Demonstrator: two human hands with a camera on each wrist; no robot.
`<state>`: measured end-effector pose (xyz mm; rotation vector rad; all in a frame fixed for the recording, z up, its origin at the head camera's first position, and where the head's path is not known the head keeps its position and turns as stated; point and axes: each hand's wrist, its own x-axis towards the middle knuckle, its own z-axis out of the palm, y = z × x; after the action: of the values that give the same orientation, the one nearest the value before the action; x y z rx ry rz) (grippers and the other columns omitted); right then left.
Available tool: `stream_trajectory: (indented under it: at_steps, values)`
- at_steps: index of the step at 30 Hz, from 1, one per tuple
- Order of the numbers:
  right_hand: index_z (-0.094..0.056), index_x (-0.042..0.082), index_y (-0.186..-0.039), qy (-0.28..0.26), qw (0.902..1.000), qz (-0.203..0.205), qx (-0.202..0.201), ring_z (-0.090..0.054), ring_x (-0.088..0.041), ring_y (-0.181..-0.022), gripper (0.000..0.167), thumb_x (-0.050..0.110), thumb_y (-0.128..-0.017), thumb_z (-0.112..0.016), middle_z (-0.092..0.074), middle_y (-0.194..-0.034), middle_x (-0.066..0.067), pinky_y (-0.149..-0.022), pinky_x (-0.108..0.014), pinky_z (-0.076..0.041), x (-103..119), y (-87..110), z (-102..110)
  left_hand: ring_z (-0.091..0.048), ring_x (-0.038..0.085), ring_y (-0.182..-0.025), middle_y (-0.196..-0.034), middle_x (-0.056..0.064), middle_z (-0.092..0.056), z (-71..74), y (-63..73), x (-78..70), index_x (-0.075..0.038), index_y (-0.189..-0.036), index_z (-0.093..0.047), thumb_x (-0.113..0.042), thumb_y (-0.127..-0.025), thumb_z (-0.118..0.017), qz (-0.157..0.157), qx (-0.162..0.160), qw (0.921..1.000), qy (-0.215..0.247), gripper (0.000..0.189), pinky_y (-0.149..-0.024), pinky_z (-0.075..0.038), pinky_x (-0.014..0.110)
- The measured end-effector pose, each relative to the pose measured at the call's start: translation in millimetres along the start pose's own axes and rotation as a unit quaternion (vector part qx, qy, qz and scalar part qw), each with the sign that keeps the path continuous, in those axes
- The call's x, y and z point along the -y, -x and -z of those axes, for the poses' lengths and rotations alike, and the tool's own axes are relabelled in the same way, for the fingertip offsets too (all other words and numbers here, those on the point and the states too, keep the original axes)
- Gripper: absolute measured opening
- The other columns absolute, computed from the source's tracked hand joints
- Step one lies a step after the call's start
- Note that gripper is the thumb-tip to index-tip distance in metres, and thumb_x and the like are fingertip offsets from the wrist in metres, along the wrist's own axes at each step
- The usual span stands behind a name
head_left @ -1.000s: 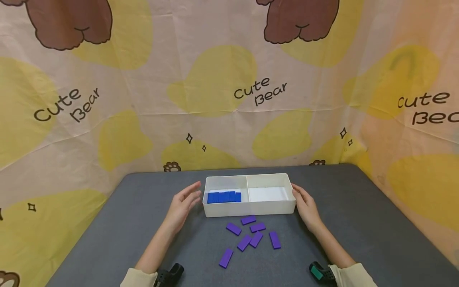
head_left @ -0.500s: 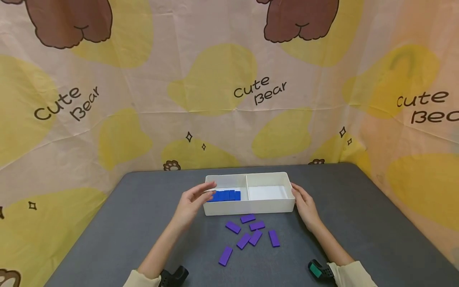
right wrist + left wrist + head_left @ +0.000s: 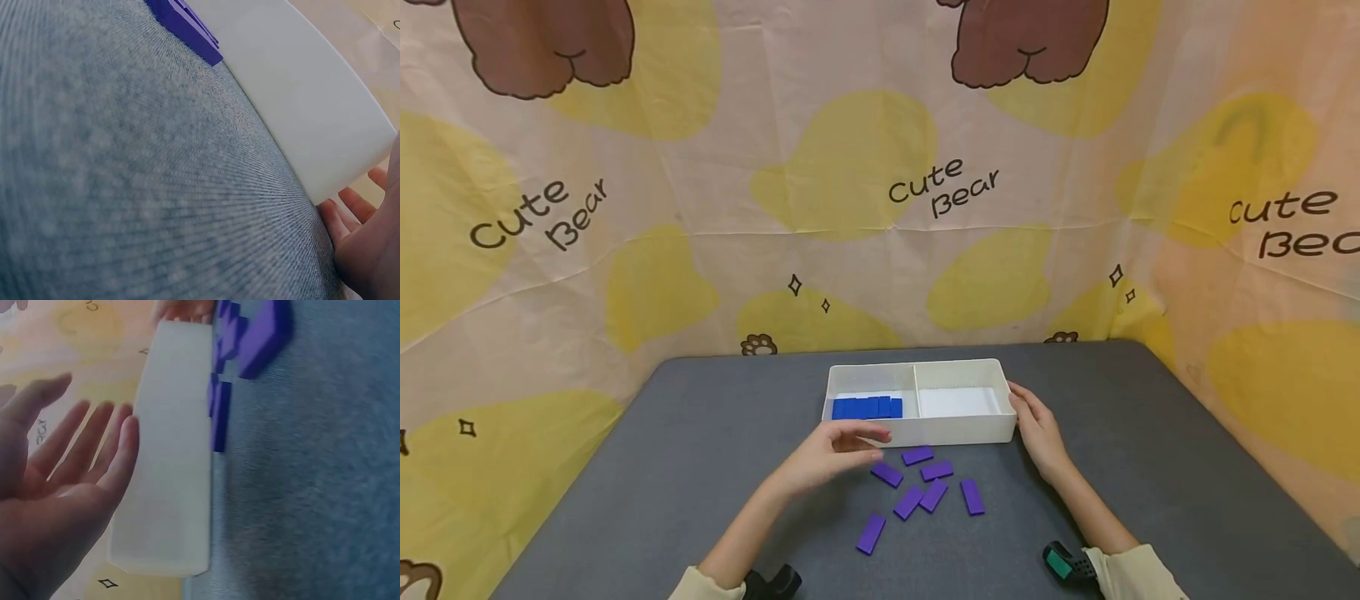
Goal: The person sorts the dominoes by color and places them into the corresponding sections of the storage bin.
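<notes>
A white two-part box [image 3: 955,431] stands on the table, with a row of blue blocks [image 3: 867,407] in its left compartment. Several flat purple blocks [image 3: 972,497] lie scattered in front of it. My left hand [image 3: 831,458] hovers before the box's front left side, fingers extended toward the purple blocks and holding nothing; in the left wrist view its fingers [image 3: 94,444] are spread apart beside the box wall. My right hand [image 3: 1037,429] rests against the box's right end with its fingers straight along the wall, as the right wrist view also shows.
The grey table [image 3: 700,433] reaches back to a patterned cloth [image 3: 850,183] hung behind it. A white divider [image 3: 917,392] splits the box; its right compartment shows a bare white floor. Black devices [image 3: 771,583] are worn on both wrists.
My left hand has moved from beside the box's left end, across its left compartment, to the front near the purple blocks. My right hand stays at the right end.
</notes>
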<state>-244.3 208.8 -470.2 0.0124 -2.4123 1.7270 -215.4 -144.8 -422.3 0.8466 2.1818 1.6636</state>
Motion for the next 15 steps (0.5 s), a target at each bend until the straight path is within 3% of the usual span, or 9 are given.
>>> stream_trajectory:
  at_steps: [6,11,15]
  values:
    - [-0.046,0.000,-0.157,-0.001,1.0000,0.000,0.003,-0.048,-0.034,-0.140,0.050,0.027,-0.116,-0.038,-0.046,-0.161,-0.025,-0.099,-0.023,-0.044,1.0,-0.5,-0.5,-0.069,0.044,-0.120,-0.133,0.031,-0.067,-0.1,1.7,12.5,0.012,-0.136,-0.062,-0.009,-0.099,-0.074,0.025,0.082,0.9960,0.026,0.044,-0.095,-0.056,0.023]
    - [-0.046,0.000,-0.157,-0.001,1.0000,-0.004,-0.002,-0.049,-0.033,-0.139,0.049,0.026,-0.115,-0.039,-0.047,-0.160,-0.024,-0.099,-0.023,-0.044,0.7,-0.6,0.1,-0.070,0.041,-0.119,-0.132,0.030,-0.068,-0.7,1.2,20.9,0.012,-0.135,-0.063,-0.008,-0.099,-0.073,0.043,0.099,0.9930,0.048,0.043,-0.096,-0.057,0.024]
    - [-0.046,0.001,-0.157,0.002,1.0000,-0.008,-0.004,-0.048,-0.033,-0.139,0.050,0.027,-0.115,-0.039,-0.047,-0.160,-0.024,-0.099,-0.025,-0.043,1.1,0.0,0.3,-0.074,0.024,-0.111,-0.131,0.030,-0.068,-2.3,1.2,26.2,0.012,-0.135,-0.063,-0.006,-0.099,-0.073,0.052,0.107,0.9913,0.057,0.042,-0.093,-0.058,0.024]
